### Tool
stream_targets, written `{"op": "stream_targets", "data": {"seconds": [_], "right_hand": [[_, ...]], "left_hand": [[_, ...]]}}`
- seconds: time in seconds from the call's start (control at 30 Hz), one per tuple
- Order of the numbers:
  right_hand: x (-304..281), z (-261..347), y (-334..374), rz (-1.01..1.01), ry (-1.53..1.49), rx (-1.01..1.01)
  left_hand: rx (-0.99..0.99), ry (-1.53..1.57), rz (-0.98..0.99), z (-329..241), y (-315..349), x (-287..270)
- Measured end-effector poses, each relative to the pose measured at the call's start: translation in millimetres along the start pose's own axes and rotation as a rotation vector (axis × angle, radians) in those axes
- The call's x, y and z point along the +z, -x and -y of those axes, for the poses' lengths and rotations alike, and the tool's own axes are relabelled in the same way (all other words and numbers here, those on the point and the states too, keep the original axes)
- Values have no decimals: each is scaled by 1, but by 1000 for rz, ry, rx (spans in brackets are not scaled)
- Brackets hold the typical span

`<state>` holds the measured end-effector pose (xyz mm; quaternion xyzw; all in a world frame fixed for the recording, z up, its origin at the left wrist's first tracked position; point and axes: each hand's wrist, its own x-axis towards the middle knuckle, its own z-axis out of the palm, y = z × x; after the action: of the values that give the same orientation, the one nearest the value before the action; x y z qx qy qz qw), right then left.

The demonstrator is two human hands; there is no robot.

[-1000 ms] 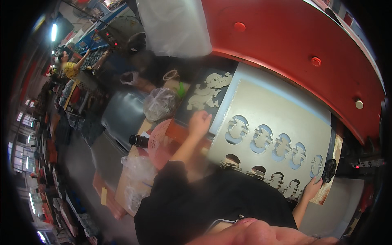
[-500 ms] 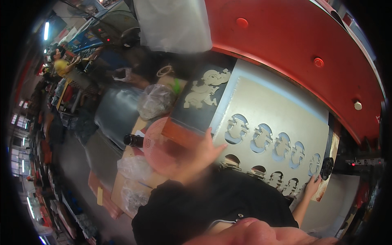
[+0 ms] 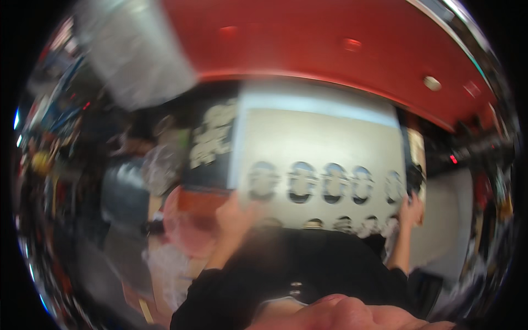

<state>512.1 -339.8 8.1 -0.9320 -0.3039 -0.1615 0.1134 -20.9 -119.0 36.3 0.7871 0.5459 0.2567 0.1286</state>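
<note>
A large beige sheet (image 3: 324, 135) with rows of rounded cut-out holes lies on a pale white-blue board (image 3: 319, 99) in front of me. The sheet's near edge reaches my black top, where a second row of holes partly shows. My left hand (image 3: 236, 217), blurred by motion, holds the sheet's near left edge. On the right edge, next to the last hole, my right hand (image 3: 411, 212) is closed on the sheet. Beige cut pieces (image 3: 212, 135) lie loosely piled on a dark board (image 3: 190, 170) to the left.
A red machine beam (image 3: 286, 41) with buttons spans the far side. A pink perforated basket (image 3: 184, 228) and clear plastic bags (image 3: 162, 168) stand at the left. White plastic sheeting (image 3: 135, 55) hangs at the upper left. A black knob (image 3: 415, 177) sits beside the right edge.
My view has turned and shifted, so the sheet now looks squarer and farther left, with blur. Both hands stay at the sheet's edges.
</note>
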Motion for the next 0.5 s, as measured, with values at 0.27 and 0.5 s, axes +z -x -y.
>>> {"op": "stream_targets", "data": {"seconds": [0.27,0.5], "right_hand": [[19,-7,-89,316,-36,153],[46,-37,-114,360,-180,138]], "left_hand": [[-294,262,45,6,-13,34],[-276,239,45,4,-12,32]]}}
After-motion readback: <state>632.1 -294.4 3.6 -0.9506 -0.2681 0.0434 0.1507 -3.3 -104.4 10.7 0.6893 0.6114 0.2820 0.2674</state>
